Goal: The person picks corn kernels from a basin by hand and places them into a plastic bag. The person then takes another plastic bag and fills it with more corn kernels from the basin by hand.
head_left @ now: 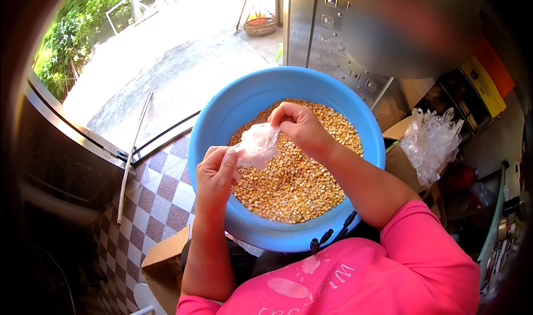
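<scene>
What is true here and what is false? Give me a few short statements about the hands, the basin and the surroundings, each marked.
1. The left hand and right hand both hold the thin plastic. True.
2. Corn kernels lie in the basin. True.
3. The basin is red. False: it is blue.
4. The left hand is buried in the kernels. False: it grips the plastic, clear of them.
5. The tiled floor is checkered. True.

And there it is, mid-view: the filmy, whitish plastic bag (260, 147), crumpled, stretched aslant from eight o'clock to two!
</scene>
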`<move>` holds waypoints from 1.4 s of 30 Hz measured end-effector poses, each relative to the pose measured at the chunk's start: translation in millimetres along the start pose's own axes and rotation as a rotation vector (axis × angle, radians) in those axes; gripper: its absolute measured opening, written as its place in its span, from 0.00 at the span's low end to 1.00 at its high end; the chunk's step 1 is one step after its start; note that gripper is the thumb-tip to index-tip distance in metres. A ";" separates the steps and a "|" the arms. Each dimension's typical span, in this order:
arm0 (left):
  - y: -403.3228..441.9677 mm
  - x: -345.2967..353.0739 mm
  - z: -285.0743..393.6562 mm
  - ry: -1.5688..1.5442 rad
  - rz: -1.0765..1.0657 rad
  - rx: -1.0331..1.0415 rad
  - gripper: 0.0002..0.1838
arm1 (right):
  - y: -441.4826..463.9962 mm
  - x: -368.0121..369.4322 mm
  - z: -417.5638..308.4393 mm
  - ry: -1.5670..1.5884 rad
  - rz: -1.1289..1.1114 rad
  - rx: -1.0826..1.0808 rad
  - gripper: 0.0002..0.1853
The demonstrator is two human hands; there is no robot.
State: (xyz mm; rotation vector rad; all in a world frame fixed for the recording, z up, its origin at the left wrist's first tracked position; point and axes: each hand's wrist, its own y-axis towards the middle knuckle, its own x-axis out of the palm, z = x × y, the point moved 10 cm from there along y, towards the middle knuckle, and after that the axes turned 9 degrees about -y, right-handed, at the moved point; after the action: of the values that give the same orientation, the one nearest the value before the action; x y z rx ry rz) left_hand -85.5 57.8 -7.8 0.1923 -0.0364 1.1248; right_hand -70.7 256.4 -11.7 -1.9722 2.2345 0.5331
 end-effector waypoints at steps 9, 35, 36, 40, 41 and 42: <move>-1.8 3.3 -12.5 0.002 0.007 -0.098 0.12 | -21.7 61.7 0.1 0.344 -0.306 0.231 0.33; -3.5 8.5 -26.0 -0.362 -0.008 -0.337 0.16 | -25.5 44.2 -51.5 -0.210 -0.283 -0.187 0.34; -4.8 12.4 -24.5 -0.303 -0.037 -0.345 0.16 | -27.4 54.9 -47.3 -0.209 -0.284 -0.186 0.34; -9.4 28.0 -26.9 -0.082 -0.251 -0.331 0.15 | -30.8 64.7 -49.7 -0.264 -0.153 -0.295 0.28; -9.2 27.7 -20.7 -0.080 -0.245 -0.295 0.15 | -26.0 67.8 -31.3 -0.233 -0.203 -0.221 0.21; -9.0 27.6 -20.3 -0.080 -0.241 -0.293 0.15 | -23.0 72.5 -23.0 -0.202 -0.253 -0.148 0.14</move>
State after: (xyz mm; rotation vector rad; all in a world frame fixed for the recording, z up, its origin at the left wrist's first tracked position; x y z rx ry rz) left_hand -66.8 82.2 -25.5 -0.0208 -0.2415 0.8589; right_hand -55.6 178.6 -17.2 -2.1216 1.8417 0.8414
